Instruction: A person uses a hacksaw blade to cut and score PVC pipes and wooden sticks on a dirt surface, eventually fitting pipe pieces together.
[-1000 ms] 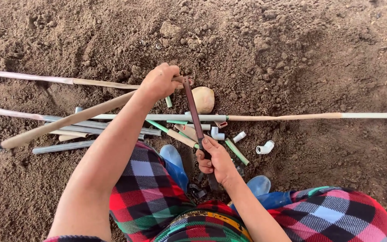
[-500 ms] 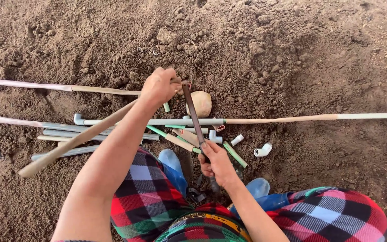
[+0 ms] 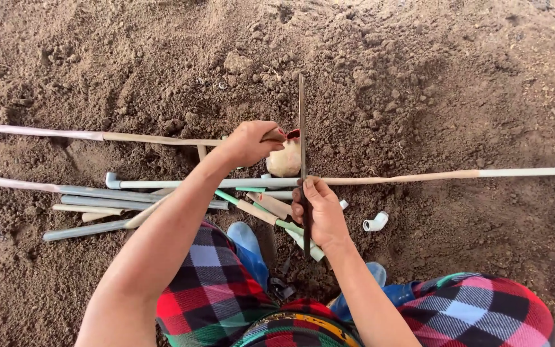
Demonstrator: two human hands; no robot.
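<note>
My right hand [image 3: 319, 215] grips a thin dark saw blade [image 3: 301, 122] that stands straight away from me, crossing over a long thin pipe [image 3: 419, 176] lying left to right on the soil. My left hand [image 3: 246, 142] is closed on the end of a tan pipe [image 3: 275, 135], whose length runs back under my forearm toward the lower left [image 3: 146, 213]. A round tan lump [image 3: 284, 162] sits just below that end, touching the blade's left side. A small red piece [image 3: 293, 134] shows beside the pipe tip.
Several grey and tan pipes [image 3: 91, 196] lie bundled at the left, another long one [image 3: 65, 135] farther up. Short green and tan offcuts [image 3: 258, 212] lie by my knees, and a white elbow fitting [image 3: 376, 222] to the right. Loose clumpy soil [image 3: 419, 77] surrounds everything.
The blade has swung from a tilt to straight ahead, now reaching well past the long pipe. My left hand has drawn the tan pipe in, so most of it lies under my arm.
</note>
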